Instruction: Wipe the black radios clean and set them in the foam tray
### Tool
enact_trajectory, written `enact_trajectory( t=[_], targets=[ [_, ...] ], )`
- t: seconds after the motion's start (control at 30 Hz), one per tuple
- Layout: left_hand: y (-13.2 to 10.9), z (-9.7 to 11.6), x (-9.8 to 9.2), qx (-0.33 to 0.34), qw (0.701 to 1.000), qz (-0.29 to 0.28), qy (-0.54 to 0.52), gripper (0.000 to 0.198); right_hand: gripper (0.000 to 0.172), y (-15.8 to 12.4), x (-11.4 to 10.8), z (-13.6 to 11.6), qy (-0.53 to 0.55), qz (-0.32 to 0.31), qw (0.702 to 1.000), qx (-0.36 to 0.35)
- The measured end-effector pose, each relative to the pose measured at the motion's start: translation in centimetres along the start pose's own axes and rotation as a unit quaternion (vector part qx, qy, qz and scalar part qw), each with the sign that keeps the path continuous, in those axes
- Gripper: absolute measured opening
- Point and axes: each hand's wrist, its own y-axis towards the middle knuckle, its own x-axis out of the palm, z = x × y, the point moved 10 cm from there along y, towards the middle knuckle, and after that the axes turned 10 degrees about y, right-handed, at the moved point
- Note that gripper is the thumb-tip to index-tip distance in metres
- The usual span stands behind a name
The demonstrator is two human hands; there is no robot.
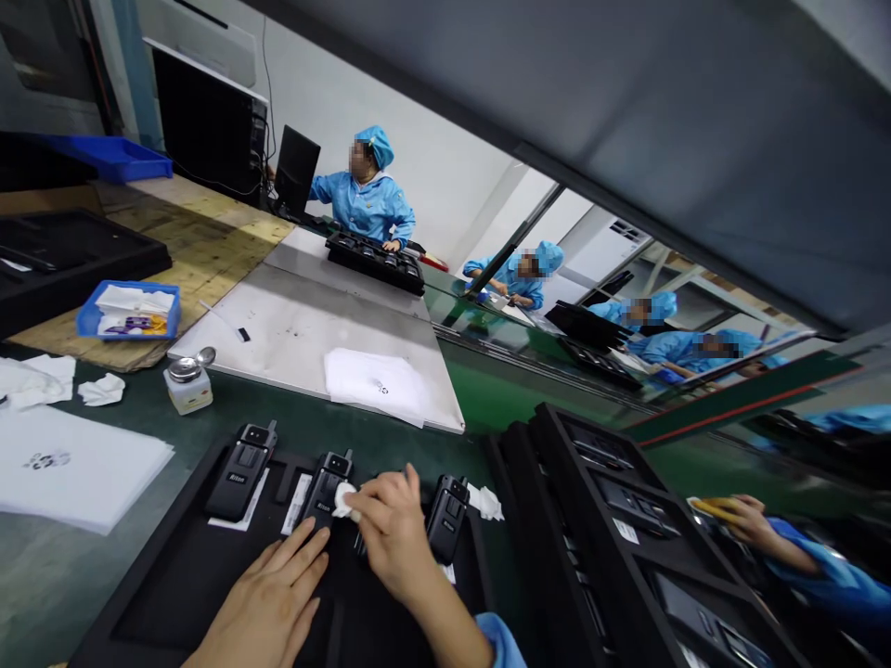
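A black foam tray (157,594) in front of me holds black rugged phones with stubby antennas. My right hand (393,529) pinches a crumpled white tissue (343,499) against the edge of the middle phone (326,487). Stretched out flat, my left hand (268,598) rests its fingertips at that phone's lower end. To the left lies another phone (240,471) on a white slip of paper. Right of my right hand is a further phone (445,520), with a tissue wad (485,502) behind it. A dark item under my right hand is mostly hidden.
At left are a paper stack (76,464), a small bottle with a metal top (187,385) and a blue bin (129,311). Stacked foam trays (626,547) rise on the right, beside a co-worker's hand (742,520). Other co-workers sit beyond; a grey shelf (626,121) hangs overhead.
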Motion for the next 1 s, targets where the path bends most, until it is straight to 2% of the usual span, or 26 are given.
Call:
enact_trajectory(
  t=[0.13,0.27,0.43,0.57,0.73,0.87,0.93,1.0],
  targets=[
    [-0.6,0.1,0.1,-0.013,1.000,-0.001,-0.005,0.039,0.039,-1.1,3.7,-2.3,-0.022,-0.022,1.000,-0.006],
    [-1.1,0.4,0.0,-0.007,1.000,0.006,0.000,0.033,0.042,-1.8,4.9,-2.8,-0.017,-0.035,0.999,-0.035],
    [-1.2,0.6,0.0,-0.007,1.000,0.017,0.011,0.033,0.040,-1.4,4.6,-2.2,-0.030,-0.040,0.999,-0.013],
    [-1.4,0.3,0.2,-0.023,1.000,0.018,-0.004,0.031,0.042,-1.4,4.7,-2.5,-0.019,-0.046,0.998,-0.026],
    [-1.3,0.3,0.2,-0.020,1.000,0.015,-0.010,0.031,0.042,-1.2,4.2,-1.6,-0.025,-0.022,0.999,-0.004],
    [-1.2,0.2,0.0,-0.022,0.999,0.026,-0.009,0.029,0.043,-1.8,4.4,-2.2,-0.007,-0.027,0.999,-0.021],
    [-1.2,0.2,-0.2,-0.014,1.000,0.028,0.002,0.029,0.042,-2.3,3.4,-1.7,-0.004,-0.021,1.000,-0.020],
    [-1.3,0.2,-0.5,0.000,0.999,0.035,0.019,0.030,0.040,-2.8,0.7,0.1,-0.011,0.016,1.000,0.006]
  ],
)
